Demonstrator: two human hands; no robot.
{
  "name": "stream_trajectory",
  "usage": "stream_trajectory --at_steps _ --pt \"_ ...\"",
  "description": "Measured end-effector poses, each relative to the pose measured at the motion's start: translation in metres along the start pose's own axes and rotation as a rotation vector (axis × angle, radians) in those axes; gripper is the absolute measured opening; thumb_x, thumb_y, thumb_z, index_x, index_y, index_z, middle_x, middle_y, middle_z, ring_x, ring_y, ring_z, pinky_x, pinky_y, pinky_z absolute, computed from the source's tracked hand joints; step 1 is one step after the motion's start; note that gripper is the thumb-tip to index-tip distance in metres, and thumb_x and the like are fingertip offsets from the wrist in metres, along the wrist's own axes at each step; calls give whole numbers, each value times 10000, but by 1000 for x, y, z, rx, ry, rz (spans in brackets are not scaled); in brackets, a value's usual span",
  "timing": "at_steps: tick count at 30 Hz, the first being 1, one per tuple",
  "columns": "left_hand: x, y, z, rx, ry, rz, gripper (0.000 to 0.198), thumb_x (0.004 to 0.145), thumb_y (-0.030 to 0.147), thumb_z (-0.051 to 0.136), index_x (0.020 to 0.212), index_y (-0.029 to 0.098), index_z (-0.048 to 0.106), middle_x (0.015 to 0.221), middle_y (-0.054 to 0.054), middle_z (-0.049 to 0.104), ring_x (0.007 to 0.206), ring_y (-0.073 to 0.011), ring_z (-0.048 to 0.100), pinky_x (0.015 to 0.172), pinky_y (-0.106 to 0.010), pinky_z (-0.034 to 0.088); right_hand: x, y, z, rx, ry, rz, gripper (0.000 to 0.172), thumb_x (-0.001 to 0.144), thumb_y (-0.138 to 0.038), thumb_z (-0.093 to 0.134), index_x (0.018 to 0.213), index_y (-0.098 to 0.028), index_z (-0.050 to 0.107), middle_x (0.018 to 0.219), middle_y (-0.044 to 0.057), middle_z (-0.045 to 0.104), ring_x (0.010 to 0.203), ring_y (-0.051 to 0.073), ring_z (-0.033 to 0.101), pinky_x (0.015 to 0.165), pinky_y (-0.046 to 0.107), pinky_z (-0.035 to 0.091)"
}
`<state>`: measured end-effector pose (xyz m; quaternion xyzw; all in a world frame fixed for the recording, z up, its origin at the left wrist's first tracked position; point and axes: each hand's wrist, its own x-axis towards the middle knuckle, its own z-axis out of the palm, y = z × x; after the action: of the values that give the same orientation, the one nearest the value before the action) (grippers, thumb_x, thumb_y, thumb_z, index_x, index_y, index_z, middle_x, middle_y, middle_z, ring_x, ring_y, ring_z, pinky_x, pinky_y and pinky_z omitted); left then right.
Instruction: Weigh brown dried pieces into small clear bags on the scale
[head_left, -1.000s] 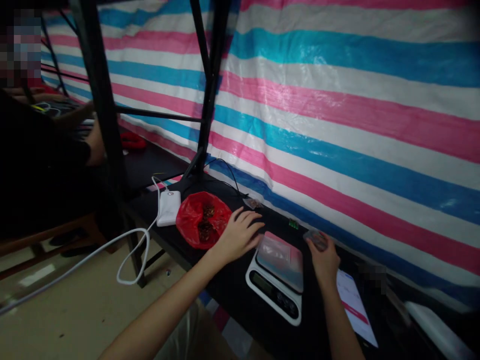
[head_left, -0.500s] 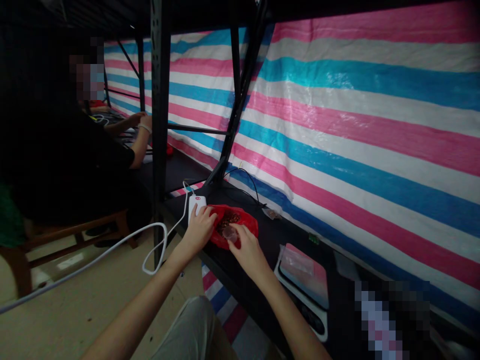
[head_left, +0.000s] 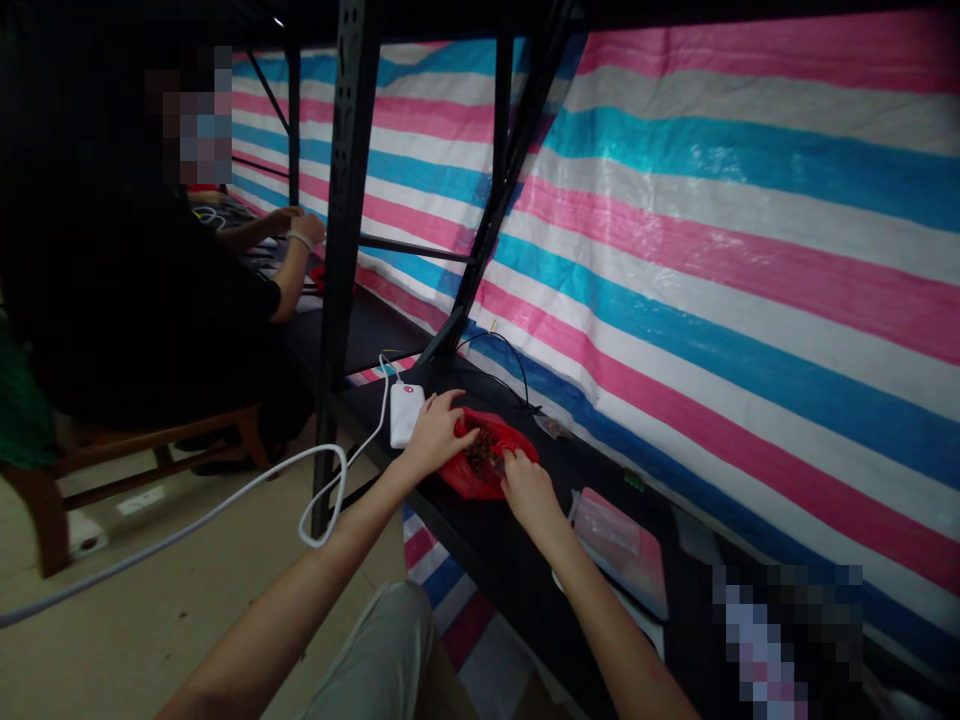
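A red plastic bag (head_left: 472, 488) lies with its mouth wide on the black shelf, with many small brown pieces (head_left: 484, 458) inside. My left hand (head_left: 435, 435) rests against the bag's left rim, thumb and fingers spread apart, the thumb over the opening. At the bag's right side my right hand (head_left: 529, 485) is closed, its fingertips dipping inside among the brown pieces. The small clear cup it holds is almost wholly hidden by the fingers and the bag. Just left of my left hand lies a white power bank (head_left: 406, 415) with a cable plugged in.
A scale (head_left: 626, 545) with a clear bag on it sits right of my right forearm. The white cable (head_left: 225, 525) hangs across the left. A black metal post (head_left: 349, 220) rises beyond the power bank. Past it sits another person (head_left: 150, 290) on a wooden bench (head_left: 161, 445).
My right hand has moved right and deeper into the bag, and the clear cup has nearly gone from sight. My left fingers have spread at the rim. The view has shifted slightly.
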<state>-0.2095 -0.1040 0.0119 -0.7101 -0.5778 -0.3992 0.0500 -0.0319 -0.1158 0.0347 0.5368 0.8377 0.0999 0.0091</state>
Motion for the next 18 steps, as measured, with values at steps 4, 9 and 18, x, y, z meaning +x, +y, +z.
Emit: stream_trajectory --at_steps 4,9,18 --pt "4 -4 23 -94 -113 -75 742 704 480 596 1313 168 308 1212 -143 456 1045 -257 510 829 -351 429 5 -7 3 -118 18 25 310 827 -62 359 1087 -109 521 1032 165 577 877 236 609 706 333 456" --pt "2 -5 35 -82 -152 -239 626 819 409 477 1313 79 280 1034 -148 568 963 -234 555 792 -304 422 11 -16 11 -137 82 42 353 837 -29 286 1101 -79 514 966 176 604 892 245 591 713 349 441" --pt "11 -1 37 36 -202 -291 255 870 218 370 913 150 612 896 -107 617 831 -194 587 735 -275 413 14 -12 2 -26 92 41 231 800 -138 465 1007 -123 568 961 134 625 910 243 577 775 363 407"
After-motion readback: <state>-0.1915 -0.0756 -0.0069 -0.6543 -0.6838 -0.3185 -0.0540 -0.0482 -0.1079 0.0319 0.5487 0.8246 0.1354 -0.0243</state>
